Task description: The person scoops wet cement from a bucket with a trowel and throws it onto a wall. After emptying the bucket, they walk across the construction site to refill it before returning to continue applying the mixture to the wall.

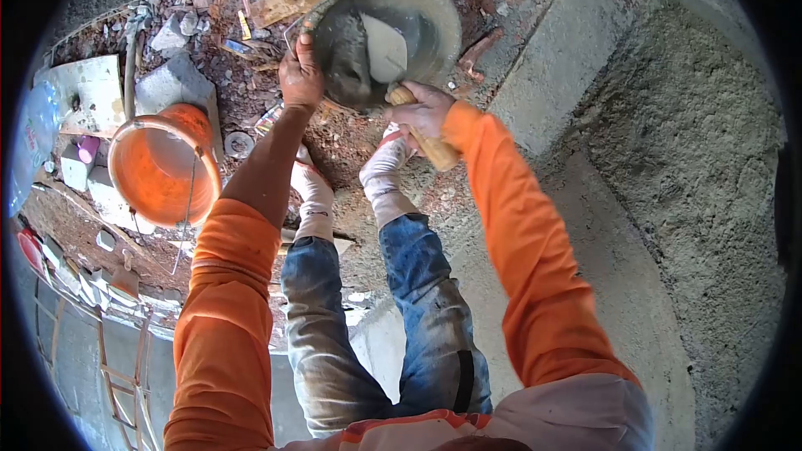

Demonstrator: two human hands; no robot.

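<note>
A round metal mortar pan [439, 12] holds a lump of wet grey mortar [347, 63] on its left side. My left hand [299, 75] grips the pan's near left rim. My right hand [422, 113] is closed around the wooden handle of a trowel [386, 50], whose flat blade lies inside the pan against the mortar. Both arms wear orange sleeves. Below the pan I see my legs in blue jeans and dusty boots.
An orange bucket [163, 163] stands to the left on rubble-strewn ground, with a grey block [171, 83] and debris around it. A rough plastered cement wall [685, 159] fills the right side. A smooth concrete ledge [568, 42] runs diagonally beside the pan.
</note>
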